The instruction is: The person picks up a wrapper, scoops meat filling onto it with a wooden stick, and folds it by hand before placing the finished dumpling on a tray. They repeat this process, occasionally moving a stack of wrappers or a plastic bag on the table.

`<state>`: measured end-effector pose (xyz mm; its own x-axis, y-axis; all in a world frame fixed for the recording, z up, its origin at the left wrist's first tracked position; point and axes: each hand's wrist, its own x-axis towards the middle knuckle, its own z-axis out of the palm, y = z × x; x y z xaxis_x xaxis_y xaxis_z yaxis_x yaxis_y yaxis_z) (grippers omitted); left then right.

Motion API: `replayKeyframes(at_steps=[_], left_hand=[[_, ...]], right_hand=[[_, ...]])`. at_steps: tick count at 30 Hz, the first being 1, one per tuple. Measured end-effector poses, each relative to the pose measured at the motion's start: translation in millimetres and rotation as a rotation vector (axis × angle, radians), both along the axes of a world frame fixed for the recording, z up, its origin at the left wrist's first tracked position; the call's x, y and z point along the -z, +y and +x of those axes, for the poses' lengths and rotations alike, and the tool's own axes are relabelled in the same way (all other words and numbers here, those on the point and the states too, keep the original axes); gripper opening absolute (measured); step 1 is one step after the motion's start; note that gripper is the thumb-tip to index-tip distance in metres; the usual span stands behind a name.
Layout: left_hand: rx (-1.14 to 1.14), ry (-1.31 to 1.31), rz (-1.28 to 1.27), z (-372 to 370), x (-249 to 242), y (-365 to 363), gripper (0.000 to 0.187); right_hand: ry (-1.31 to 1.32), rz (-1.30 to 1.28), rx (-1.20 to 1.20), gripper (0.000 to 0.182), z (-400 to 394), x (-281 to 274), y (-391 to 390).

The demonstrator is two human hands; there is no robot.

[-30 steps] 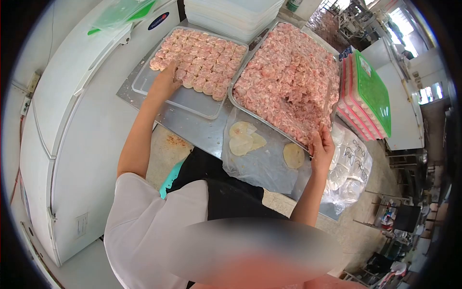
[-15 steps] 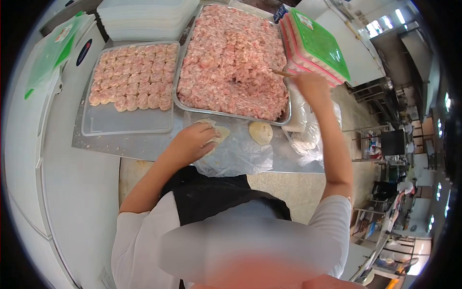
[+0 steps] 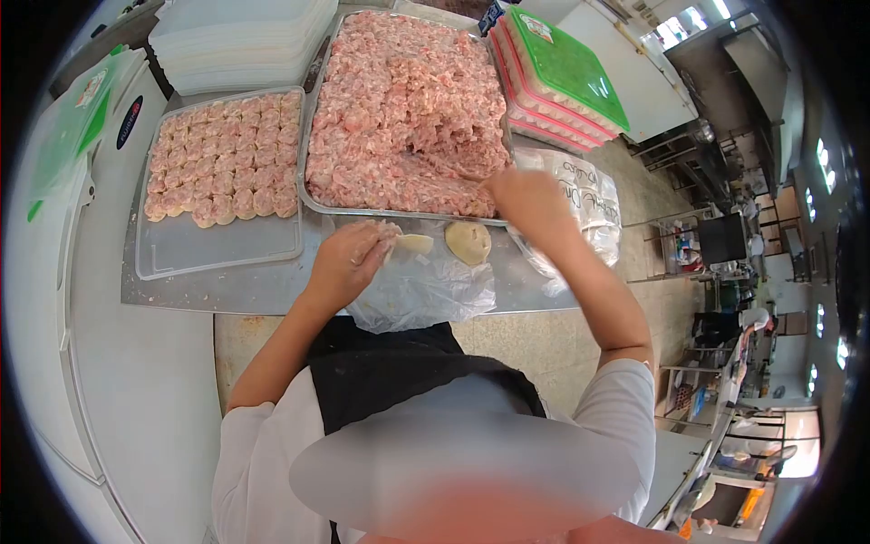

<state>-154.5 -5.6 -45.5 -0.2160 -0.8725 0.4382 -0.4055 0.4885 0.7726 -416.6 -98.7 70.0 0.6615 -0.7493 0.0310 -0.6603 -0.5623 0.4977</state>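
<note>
My left hand (image 3: 349, 261) is curled, palm turned up, around a thin round dough wrapper that its fingers mostly hide. Beside its fingertips, another pale piece of wrapper dough (image 3: 415, 243) lies on a clear plastic bag (image 3: 426, 295). A small stack of round wrappers (image 3: 468, 243) sits to the right. My right hand (image 3: 536, 207), smeared by motion, is closed on a thin wooden spatula, mostly hidden, at the near right corner of a large metal tray (image 3: 362, 211) heaped with minced meat (image 3: 399, 100). A hollow is scooped in the meat.
Left of the meat, a plastic tray (image 3: 222, 254) carries rows of filled dumplings (image 3: 227, 154). Stacked clear containers (image 3: 240, 45) stand behind it. At the right are green-lidded boxes (image 3: 571, 68) and plastic-wrapped packs (image 3: 589, 195). Another person (image 3: 734, 326) is far off.
My right hand has moved toward me and left with the spatula, from over the meat to the tray's near corner. My left hand has lifted and turned palm up with a wrapper.
</note>
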Motion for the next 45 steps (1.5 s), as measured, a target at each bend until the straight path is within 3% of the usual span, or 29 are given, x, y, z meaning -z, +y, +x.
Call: replayKeyframes(at_steps=[2, 4, 8, 10, 13, 14, 15, 17, 19, 23, 25, 26, 28, 32, 35, 37, 41, 43, 44, 45], left_hand=[[-0.006, 0.08, 0.047, -0.6, -1.8, -1.5, 0.017], [-0.022, 0.507, 0.368, -7.0, -4.0, -2.6, 0.017], [-0.012, 0.325, 0.203, -19.0, -17.0, -4.2, 0.019], [0.042, -0.051, 0.017, -21.4, -15.0, -3.5, 0.018], [0.077, -0.088, -0.102, -23.4, -16.6, 1.0, 0.018], [0.075, -0.09, -0.102, -23.9, -17.3, 1.3, 0.018], [0.062, -0.04, -0.104, -24.9, -18.2, 0.7, 0.02], [0.05, 0.012, -0.102, -28.0, -20.8, 1.9, 0.022], [0.066, 0.226, 0.284, -29.4, -25.8, 2.4, 0.026], [0.098, 0.129, 0.281, -27.3, -18.4, 1.4, 0.031], [-0.009, 0.104, 0.042, -32.7, -5.6, 1.7, 0.029], [-0.006, 0.107, 0.042, -32.4, -0.3, 1.2, 0.029], [0.16, 0.38, 0.357, -30.4, -16.0, -0.2, 0.031], [0.177, 0.37, 0.335, -32.9, -16.8, -5.3, 0.028], [-0.004, 0.336, 0.208, -32.4, -23.3, -2.7, 0.024], [0.114, 0.285, 0.392, -17.7, -26.2, -5.6, 0.026], [0.154, 0.512, 0.458, -2.4, -17.5, -4.7, 0.028], [0.156, 0.883, 0.798, 2.0, -22.7, -5.0, 0.029], [0.155, 0.88, 0.794, 4.3, -24.2, -4.5, 0.029], [0.15, 0.57, 0.564, 6.1, -25.5, -4.0, 0.03]], right_hand=[[0.055, 0.034, 0.093, 0.011, -4.0, -22.3, -15.6], [0.043, -0.037, 0.082, 0.011, -6.0, -12.1, -36.6], [-0.13, -0.043, -0.052, 0.011, 19.9, 36.0, -17.4], [-0.098, -0.037, -0.07, 0.01, 14.8, 33.6, -8.4], [-0.144, 0.001, -0.103, 0.012, -6.4, -0.7, -16.2], [-0.077, -0.056, 0.001, 0.011, -9.9, -15.8, -17.9], [-0.007, -0.113, 0.104, 0.01, -11.8, -22.5, -19.2], [-0.057, -0.102, 0.056, 0.011, -9.7, -6.3, -15.7], [-0.115, -0.049, 0.092, 0.011, 7.3, 14.3, -1.7], [-0.226, 0.036, 0.099, 0.011, 29.7, 34.5, 5.8], [-0.281, 0.029, 0.107, 0.013, 28.7, 43.9, 3.9], [-0.279, 0.029, 0.111, 0.013, 29.2, 48.2, 3.4], [-0.313, 0.026, 0.147, 0.015, 34.0, 53.3, 3.5], [-0.4, 0.081, 0.143, 0.016, 44.6, 48.7, 13.0], [-0.517, 0.07, 0.095, 0.016, 46.3, 47.3, 21.2], [-0.764, 0.305, 0.102, 0.027, 27.0, 43.3, 7.0], [-0.627, 0.334, 0.206, 0.022, 12.0, 20.1, -2.4], [-0.363, 0.176, 0.192, 0.024, 23.6, 19.6, 1.7], [-0.371, 0.235, 0.211, 0.027, 35.9, 28.3, 7.2], [-0.374, 0.232, 0.209, 0.027, 39.6, 35.5, 11.7]])
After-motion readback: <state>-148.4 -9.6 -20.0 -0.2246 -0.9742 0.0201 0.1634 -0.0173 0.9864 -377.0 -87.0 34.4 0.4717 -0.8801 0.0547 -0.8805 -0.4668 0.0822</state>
